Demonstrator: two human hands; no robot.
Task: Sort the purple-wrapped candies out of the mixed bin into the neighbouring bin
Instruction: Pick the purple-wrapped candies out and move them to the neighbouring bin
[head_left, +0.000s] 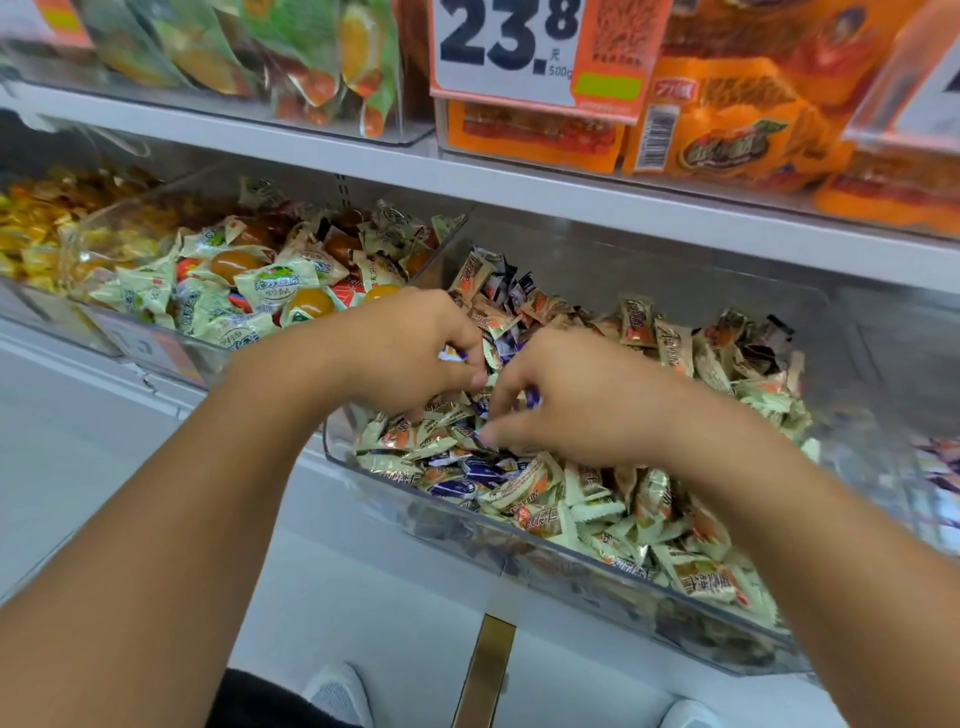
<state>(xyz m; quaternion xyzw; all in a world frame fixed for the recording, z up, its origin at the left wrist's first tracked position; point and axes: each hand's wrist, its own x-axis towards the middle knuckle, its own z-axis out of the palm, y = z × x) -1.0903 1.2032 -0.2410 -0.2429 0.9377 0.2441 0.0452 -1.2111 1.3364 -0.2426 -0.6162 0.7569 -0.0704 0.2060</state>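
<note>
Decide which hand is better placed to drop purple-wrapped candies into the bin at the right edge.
Right, probably. The right hand is nearer the blurred clear bin holding purple wrappers, and pinches a purple-wrapped candy. The left hand would have to cross over it.

Both hands (410, 348) (566, 400) pinch purple candies (531, 397) in the mixed bin (415, 512).

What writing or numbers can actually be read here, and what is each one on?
"23.8": large price sign on the upper shelf.
"500g": small print on that sign, bottom right.
Orange packets: brand lettering blurred, unreadable.
Candy wrappers in the mixed bin and the left-hand bin: printed, too small and blurred to read.
</note>
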